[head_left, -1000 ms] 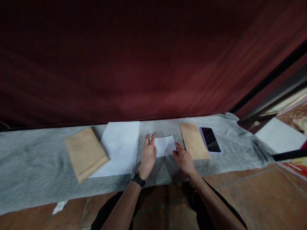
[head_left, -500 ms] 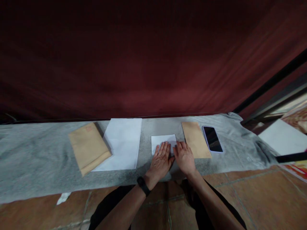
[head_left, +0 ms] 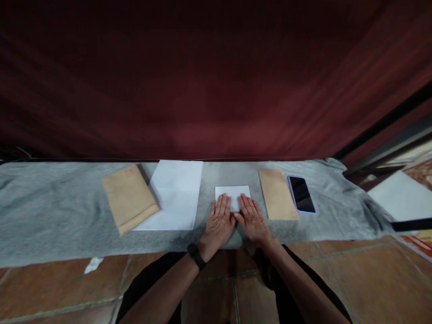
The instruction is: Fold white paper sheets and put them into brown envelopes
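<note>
A small white paper (head_left: 232, 191), apparently folded, lies on the grey cloth (head_left: 67, 211) in front of me. My left hand (head_left: 220, 222) rests flat over its lower left part, fingers extended. Over the lower right part lies my right hand (head_left: 253, 222), also flat with its fingers stretched out. The two thumbs nearly meet below the paper. The paper's near edge is partly hidden by the hands. To the right is a flat brown envelope (head_left: 278, 195).
Larger white sheets (head_left: 177, 193) lie left of my hands, partly under a thick stack of brown envelopes (head_left: 130, 195). A phone (head_left: 302, 194) lies at the right. Behind the cloth hangs a dark red curtain (head_left: 216, 90).
My right hand has flattened and its fingers have spread over the paper's right part. My left hand has shifted slightly left on the paper. The view has shifted a little.
</note>
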Motion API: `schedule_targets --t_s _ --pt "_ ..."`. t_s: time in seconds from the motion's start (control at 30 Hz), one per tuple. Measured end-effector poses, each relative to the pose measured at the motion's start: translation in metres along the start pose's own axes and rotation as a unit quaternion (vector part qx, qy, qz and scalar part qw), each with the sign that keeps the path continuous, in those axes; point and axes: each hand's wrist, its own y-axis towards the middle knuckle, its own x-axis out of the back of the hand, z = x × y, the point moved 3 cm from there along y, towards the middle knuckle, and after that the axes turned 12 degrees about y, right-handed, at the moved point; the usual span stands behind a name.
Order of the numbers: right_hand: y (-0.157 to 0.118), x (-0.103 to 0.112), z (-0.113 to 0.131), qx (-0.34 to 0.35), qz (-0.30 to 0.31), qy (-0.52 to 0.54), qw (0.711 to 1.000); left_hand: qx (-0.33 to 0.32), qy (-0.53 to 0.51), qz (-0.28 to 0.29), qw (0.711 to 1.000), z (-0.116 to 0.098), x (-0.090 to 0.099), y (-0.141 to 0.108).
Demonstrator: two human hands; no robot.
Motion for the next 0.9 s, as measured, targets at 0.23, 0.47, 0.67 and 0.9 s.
schedule_targets --t_s 0.23,0.47,0.67,0.9 --pt "-0.007 0.004 -0.004 -0.019 -0.012 -0.021 1.000 0.042 -0.008 -0.006 0.999 0.017 0.005 -0.005" --pt "-0.010 0.004 -0.004 -0.041 -0.018 -0.015 0.999 0.009 -0.032 -0.031 0.999 0.010 0.017 -0.009" --pt "-0.007 0.005 -0.001 -0.055 -0.022 -0.015 0.998 -0.104 -0.036 -0.008 0.994 -0.007 0.016 -0.020" --pt "-0.004 0.009 0.012 -0.014 0.009 0.013 1.000 -0.100 -0.017 0.001 0.995 -0.004 0.010 -0.021"
